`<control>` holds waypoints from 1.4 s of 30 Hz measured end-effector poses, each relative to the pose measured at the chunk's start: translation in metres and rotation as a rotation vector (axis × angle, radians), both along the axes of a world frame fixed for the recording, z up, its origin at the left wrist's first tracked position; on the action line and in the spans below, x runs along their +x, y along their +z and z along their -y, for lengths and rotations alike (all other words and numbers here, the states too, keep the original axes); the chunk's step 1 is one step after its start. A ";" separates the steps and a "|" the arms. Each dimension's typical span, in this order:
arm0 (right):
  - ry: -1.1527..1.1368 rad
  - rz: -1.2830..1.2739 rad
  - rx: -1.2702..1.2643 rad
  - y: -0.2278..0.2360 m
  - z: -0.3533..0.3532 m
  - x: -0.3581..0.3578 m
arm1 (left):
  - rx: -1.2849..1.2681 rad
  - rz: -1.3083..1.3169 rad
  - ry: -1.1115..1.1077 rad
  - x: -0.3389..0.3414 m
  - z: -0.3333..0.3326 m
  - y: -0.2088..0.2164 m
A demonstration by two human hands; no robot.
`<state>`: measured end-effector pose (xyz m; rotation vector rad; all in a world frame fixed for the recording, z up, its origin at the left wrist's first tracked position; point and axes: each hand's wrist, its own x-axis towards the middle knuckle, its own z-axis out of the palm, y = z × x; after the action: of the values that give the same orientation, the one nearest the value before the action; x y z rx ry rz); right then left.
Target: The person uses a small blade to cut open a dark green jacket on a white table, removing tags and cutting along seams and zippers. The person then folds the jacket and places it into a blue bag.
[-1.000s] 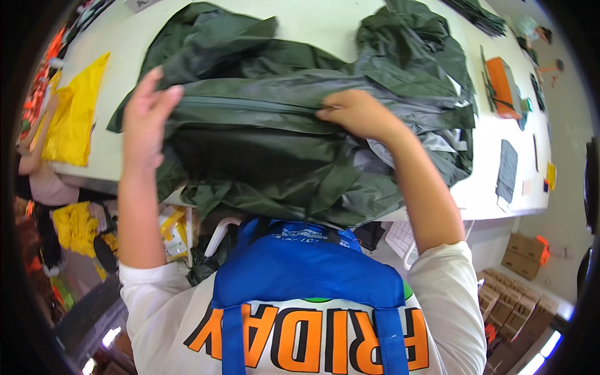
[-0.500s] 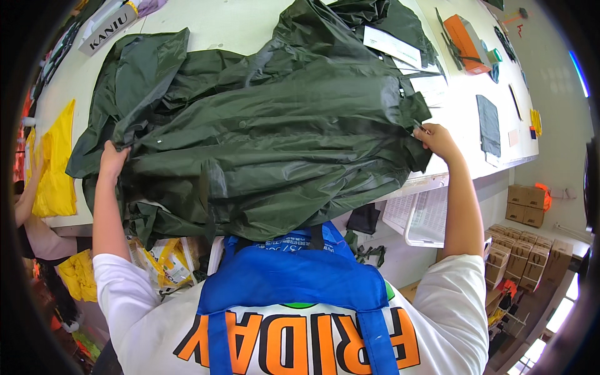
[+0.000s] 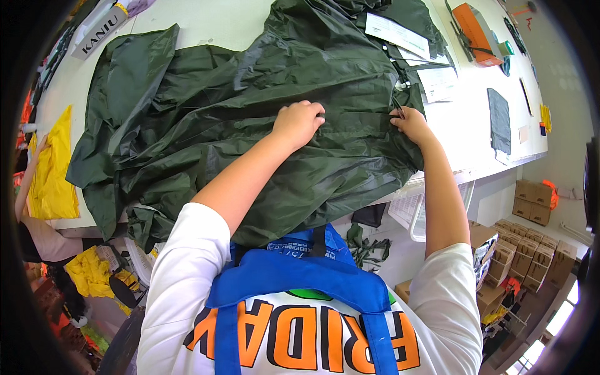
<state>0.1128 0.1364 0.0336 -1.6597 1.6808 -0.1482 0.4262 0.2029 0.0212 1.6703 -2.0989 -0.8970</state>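
A dark green, shiny raincoat (image 3: 250, 144) lies spread and wrinkled over the white table, with its lower folds hanging over the near edge. My left hand (image 3: 298, 125) is closed on a fold of the raincoat near its middle. At the raincoat's right end, my right hand (image 3: 411, 125) pinches the edge between bent fingers. A small dark, thin thing shows at those fingertips, too small to name. White paper sheets (image 3: 397, 34) lie on and beside the raincoat at the upper right.
The white table (image 3: 465, 131) carries an orange box (image 3: 473, 37) and a folded dark pouch (image 3: 499, 122) on the right. Yellow fabric (image 3: 53, 169) lies at left under another person's hand (image 3: 39, 150). A white plastic basket (image 3: 417, 212) and cardboard boxes (image 3: 522, 250) stand below, right.
My left hand has let go of the raincoat's left end and moved right to its middle. My right hand has shifted slightly left and up, drawing the right end with it.
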 end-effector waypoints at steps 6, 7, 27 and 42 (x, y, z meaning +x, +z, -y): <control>-0.102 0.083 0.024 -0.016 -0.002 -0.013 | 0.138 -0.177 0.120 -0.003 0.015 -0.035; -0.093 0.066 0.013 -0.019 -0.001 -0.015 | 0.155 -0.169 0.115 -0.004 0.017 -0.035; -0.054 0.054 -0.031 -0.030 0.003 -0.013 | -0.226 -0.099 -0.012 -0.002 -0.047 -0.018; -0.059 0.068 -0.001 -0.030 0.003 -0.013 | 0.088 -0.194 0.028 -0.006 0.019 -0.029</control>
<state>0.1002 0.1331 0.0034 -1.5893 1.6798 -0.2319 0.4202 0.1834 -0.0075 1.5796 -1.9289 -1.1105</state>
